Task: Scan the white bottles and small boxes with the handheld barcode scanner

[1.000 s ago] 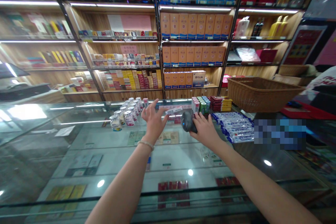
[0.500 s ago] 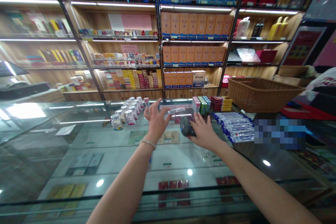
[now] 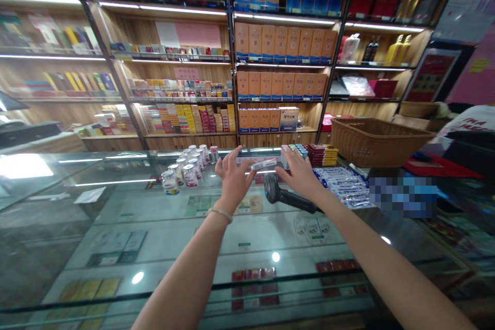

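Observation:
My left hand (image 3: 234,178) pinches one end of a small pink-and-white cylindrical pack (image 3: 265,164), its printed white label facing me, above the glass counter (image 3: 222,240). At the pack's other end is my right hand (image 3: 299,175), fingers apart; whether it touches the pack I cannot tell. Below that hand a black barcode scanner (image 3: 290,198) lies on the glass, its handle partly behind my right wrist. Several similar small cylinders (image 3: 294,148) stand just behind my right hand. Another pink-and-white cylinder (image 3: 214,153) stands left of my left hand.
White lidded bottles (image 3: 190,174) stand in rows at the left. On the right are blue-and-white packets (image 3: 344,185), stacked red-and-yellow packs (image 3: 323,154) and a wicker basket (image 3: 379,142). Shelves with orange boxes (image 3: 281,85) line the back; a person's white sleeve (image 3: 469,126) shows far right.
My right hand has let go of the barcode scanner, which now lies on the counter, and has moved up beside the pack. My left hand still holds the pack.

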`<state>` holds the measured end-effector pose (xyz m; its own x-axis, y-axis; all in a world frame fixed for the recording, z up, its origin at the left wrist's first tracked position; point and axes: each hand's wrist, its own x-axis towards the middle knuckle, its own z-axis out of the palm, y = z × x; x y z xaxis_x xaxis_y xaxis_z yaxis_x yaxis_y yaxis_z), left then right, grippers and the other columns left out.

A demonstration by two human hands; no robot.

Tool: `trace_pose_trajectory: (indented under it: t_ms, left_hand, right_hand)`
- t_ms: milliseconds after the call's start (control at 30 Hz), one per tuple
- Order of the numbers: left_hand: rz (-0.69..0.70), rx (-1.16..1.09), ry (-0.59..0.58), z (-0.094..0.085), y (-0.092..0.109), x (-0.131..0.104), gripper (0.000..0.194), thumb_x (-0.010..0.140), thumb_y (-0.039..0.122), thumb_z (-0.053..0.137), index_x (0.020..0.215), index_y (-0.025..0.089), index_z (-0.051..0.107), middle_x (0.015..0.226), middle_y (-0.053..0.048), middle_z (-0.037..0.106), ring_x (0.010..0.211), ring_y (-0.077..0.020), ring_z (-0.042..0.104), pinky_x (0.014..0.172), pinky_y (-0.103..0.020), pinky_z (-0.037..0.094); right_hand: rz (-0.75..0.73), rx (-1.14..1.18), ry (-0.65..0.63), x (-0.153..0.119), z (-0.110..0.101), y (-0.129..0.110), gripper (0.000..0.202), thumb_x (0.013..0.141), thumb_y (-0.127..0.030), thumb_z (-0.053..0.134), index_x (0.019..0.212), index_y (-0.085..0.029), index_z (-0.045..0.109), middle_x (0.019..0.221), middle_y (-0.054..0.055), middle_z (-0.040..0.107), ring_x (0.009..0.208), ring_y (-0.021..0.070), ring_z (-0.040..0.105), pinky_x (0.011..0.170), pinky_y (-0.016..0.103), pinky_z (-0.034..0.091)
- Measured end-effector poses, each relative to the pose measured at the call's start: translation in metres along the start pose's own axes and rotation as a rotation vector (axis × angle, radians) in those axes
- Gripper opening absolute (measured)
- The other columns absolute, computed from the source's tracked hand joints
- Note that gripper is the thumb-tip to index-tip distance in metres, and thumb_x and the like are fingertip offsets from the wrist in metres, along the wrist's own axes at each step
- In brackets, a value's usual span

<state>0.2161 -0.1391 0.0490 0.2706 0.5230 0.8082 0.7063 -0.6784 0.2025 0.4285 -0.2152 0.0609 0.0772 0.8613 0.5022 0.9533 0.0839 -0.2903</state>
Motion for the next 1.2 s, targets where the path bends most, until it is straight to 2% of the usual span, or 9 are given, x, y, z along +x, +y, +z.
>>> trace_pose_trajectory:
  t_ms: [100, 233, 367, 500, 733, 867, 1033, 1200]
  left_hand:
    - [0.003, -0.002, -0.006, -0.001, 0.003, 0.0, 0.016, 0.089, 0.033, 0.074, 0.104, 0.03, 0.076, 0.157, -0.01, 0.048, 0.142, -0.0359, 0.044, 0.12, -0.063, 0.02]
    - [0.022, 0.0, 0.004, -0.001, 0.003, 0.0, 0.015, 0.089, 0.035, 0.074, 0.103, 0.031, 0.076, 0.157, -0.01, 0.049, 0.141, -0.0357, 0.045, 0.119, -0.063, 0.022]
    - [0.056, 0.012, -0.014, -0.001, 0.003, 0.001, 0.017, 0.087, 0.032, 0.076, 0.104, 0.032, 0.076, 0.157, -0.009, 0.049, 0.141, -0.0358, 0.044, 0.12, -0.063, 0.02]
    - [0.067, 0.01, -0.04, -0.002, 0.006, 0.001, 0.021, 0.086, 0.029, 0.077, 0.106, 0.033, 0.076, 0.158, -0.008, 0.048, 0.143, -0.0358, 0.042, 0.121, -0.064, 0.018]
    - [0.042, -0.011, -0.105, -0.001, 0.011, 0.003, 0.02, 0.086, 0.031, 0.077, 0.106, 0.032, 0.076, 0.158, -0.009, 0.047, 0.143, -0.035, 0.043, 0.12, -0.063, 0.021]
    - [0.058, -0.024, -0.138, 0.001, 0.013, 0.002, 0.017, 0.087, 0.034, 0.076, 0.103, 0.032, 0.077, 0.157, -0.008, 0.048, 0.144, -0.035, 0.042, 0.121, -0.063, 0.02]
    - [0.104, -0.037, -0.169, 0.005, 0.017, -0.001, 0.013, 0.085, 0.038, 0.079, 0.094, 0.03, 0.079, 0.156, -0.009, 0.051, 0.142, -0.0346, 0.045, 0.121, -0.063, 0.02]
    - [0.139, -0.022, -0.183, 0.009, 0.018, -0.004, 0.016, 0.084, 0.043, 0.079, 0.09, 0.028, 0.079, 0.156, -0.009, 0.052, 0.141, -0.0354, 0.046, 0.121, -0.065, 0.021]
  right_hand:
    - [-0.06, 0.024, 0.094, 0.013, 0.006, 0.004, 0.06, 0.098, -0.056, 0.053, 0.147, -0.02, 0.051, 0.166, 0.018, 0.036, 0.157, 0.0363, 0.024, 0.121, 0.069, 0.026]
    - [-0.162, 0.024, 0.153, 0.015, 0.02, 0.012, 0.053, 0.091, -0.048, 0.067, 0.137, -0.022, 0.059, 0.165, 0.018, 0.037, 0.158, 0.0368, 0.021, 0.122, 0.066, 0.025]
    - [-0.195, 0.033, 0.219, 0.01, 0.029, 0.021, 0.034, 0.095, -0.04, 0.063, 0.125, -0.023, 0.065, 0.161, 0.016, 0.044, 0.156, 0.0352, 0.028, 0.12, 0.062, 0.028]
    - [-0.207, 0.071, 0.266, 0.006, 0.027, 0.024, 0.024, 0.098, -0.036, 0.056, 0.115, -0.024, 0.067, 0.157, 0.014, 0.049, 0.154, 0.0326, 0.032, 0.118, 0.058, 0.032]
    - [-0.235, 0.189, 0.32, 0.001, 0.017, 0.018, 0.023, 0.101, -0.038, 0.051, 0.115, -0.024, 0.064, 0.156, 0.012, 0.05, 0.153, 0.0293, 0.034, 0.12, 0.057, 0.031]
    - [-0.258, 0.225, 0.348, -0.001, 0.013, 0.011, 0.028, 0.102, -0.045, 0.048, 0.115, -0.024, 0.063, 0.157, 0.012, 0.049, 0.154, 0.0277, 0.032, 0.123, 0.056, 0.029]
    - [-0.236, 0.203, 0.309, -0.002, 0.011, 0.007, 0.034, 0.104, -0.048, 0.043, 0.118, -0.025, 0.063, 0.16, 0.012, 0.044, 0.155, 0.0272, 0.029, 0.123, 0.055, 0.028]
    - [-0.214, 0.165, 0.295, -0.001, 0.01, 0.006, 0.034, 0.103, -0.046, 0.044, 0.119, -0.025, 0.066, 0.161, 0.011, 0.042, 0.156, 0.0285, 0.027, 0.124, 0.055, 0.027]
